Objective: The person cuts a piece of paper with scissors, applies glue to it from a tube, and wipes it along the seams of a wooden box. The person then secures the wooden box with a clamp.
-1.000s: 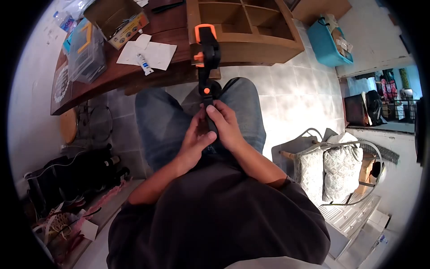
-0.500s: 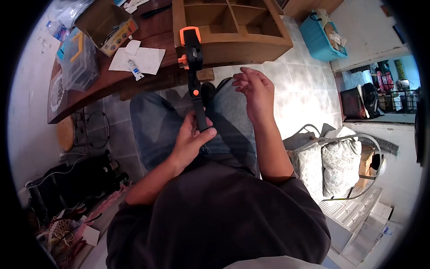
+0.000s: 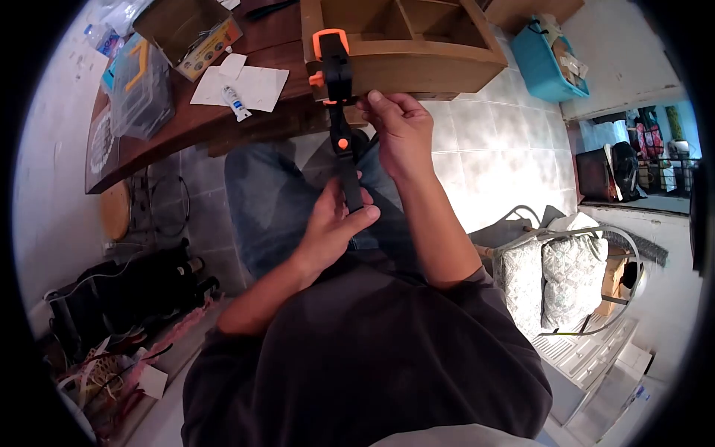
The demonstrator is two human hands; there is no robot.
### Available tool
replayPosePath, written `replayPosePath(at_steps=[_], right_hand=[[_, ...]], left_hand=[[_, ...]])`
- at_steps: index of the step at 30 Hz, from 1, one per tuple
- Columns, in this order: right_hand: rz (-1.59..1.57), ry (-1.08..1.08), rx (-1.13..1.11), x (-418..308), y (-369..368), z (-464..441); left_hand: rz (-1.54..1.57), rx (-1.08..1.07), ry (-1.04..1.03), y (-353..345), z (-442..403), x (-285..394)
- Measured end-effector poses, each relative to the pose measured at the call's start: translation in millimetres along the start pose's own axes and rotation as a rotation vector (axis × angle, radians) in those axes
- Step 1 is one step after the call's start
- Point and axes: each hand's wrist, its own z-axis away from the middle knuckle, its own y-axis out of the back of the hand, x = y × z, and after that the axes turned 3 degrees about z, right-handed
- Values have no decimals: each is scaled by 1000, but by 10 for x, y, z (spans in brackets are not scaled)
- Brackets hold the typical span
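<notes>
My left hand (image 3: 337, 221) is wrapped around the lower bar of a black stick with an orange-trimmed clamp head (image 3: 339, 78). The stick points away from me, over my lap, its head in front of the wooden cabinet's near left corner. An orange button (image 3: 343, 144) sits partway along it. My right hand (image 3: 404, 132) is just right of the clamp head, thumb and fingers drawn together; anything between them is too small or hidden to make out. Beyond both hands is the open wooden cabinet (image 3: 424, 73) with divided compartments.
On the dark wooden table (image 3: 141, 160) at left are a clear plastic box (image 3: 145, 100), a cardboard box (image 3: 212, 52), white paper (image 3: 261, 88) and a small tube (image 3: 237, 103). A blue bin (image 3: 540, 67) stands back right; patterned cushions (image 3: 570, 279) rest on a chair at right.
My right hand has moved left, toward the clamp head. The view has shifted slightly, and my left hand keeps its hold on the stick.
</notes>
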Motion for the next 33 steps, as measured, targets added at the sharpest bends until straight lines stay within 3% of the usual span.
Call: replayPosePath(at_steps=[6, 8, 11, 13, 14, 16, 18, 20, 22, 33], right_hand=[[80, 99, -7, -133, -23, 95], [456, 133, 180, -316, -62, 204], [1039, 1143, 244, -500, 143, 153], [1245, 1448, 304, -819, 94, 92], [1431, 1462, 242, -1014, 60, 89], [1426, 1498, 175, -1236, -100, 33], [1601, 1486, 46, -1412, -223, -22], [1643, 1548, -22, -1522, -343, -59], [1787, 1471, -170, -1631, -429, -70], [1819, 1366, -241, -1749, -574, -391]], left_hand=[[31, -27, 2, -83, 62, 75], [72, -56, 2, -140, 124, 189], [151, -87, -9, -277, 236, 350], [196, -86, -20, -346, 318, 493], [218, -122, 42, -377, 361, 590], [249, -156, 95, -421, 415, 672], [245, -259, -54, -493, 432, 710], [263, -257, -72, -543, 437, 800], [243, -299, -110, -571, 440, 835], [205, -414, -241, -688, 455, 849]])
